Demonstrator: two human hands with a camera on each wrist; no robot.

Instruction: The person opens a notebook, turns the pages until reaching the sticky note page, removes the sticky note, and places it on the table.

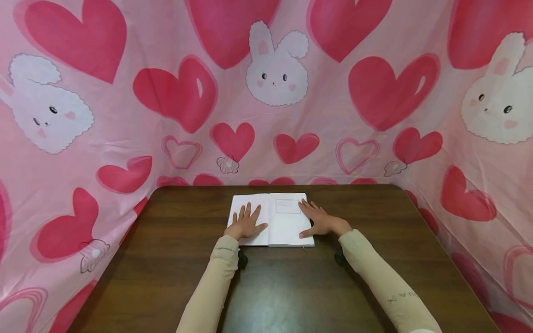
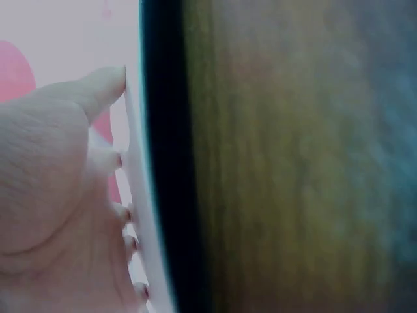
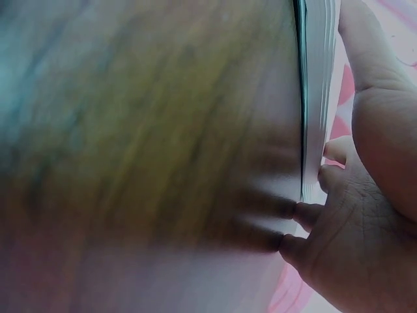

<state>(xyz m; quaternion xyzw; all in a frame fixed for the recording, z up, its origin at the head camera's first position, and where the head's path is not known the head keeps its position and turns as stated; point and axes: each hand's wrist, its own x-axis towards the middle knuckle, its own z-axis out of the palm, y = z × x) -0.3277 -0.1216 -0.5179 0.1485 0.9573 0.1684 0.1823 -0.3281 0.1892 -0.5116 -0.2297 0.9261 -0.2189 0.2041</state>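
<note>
An open notebook [image 1: 287, 231] lies flat near the far side of the table, its pages white with a small printed box at the top of the right one. Fingers spread, my left hand [image 1: 244, 225] rests on the left page. My right hand [image 1: 320, 222] lies over the right edge, thumb and some fingertips on the page. In the right wrist view, two fingertips of that hand [image 3: 371, 195] come down on the wood beside the page stack [image 3: 318, 85]. The left wrist view has the left fingertips on the page, above the dark cover edge [image 2: 166, 163].
Dark brown wooden table [image 1: 270, 291] with rounded far corners. A pink cloth [image 1: 325, 111] with red hearts and white rabbits hangs behind it and along both sides. A thin ribbon end [image 1: 304, 249] pokes out below the notebook.
</note>
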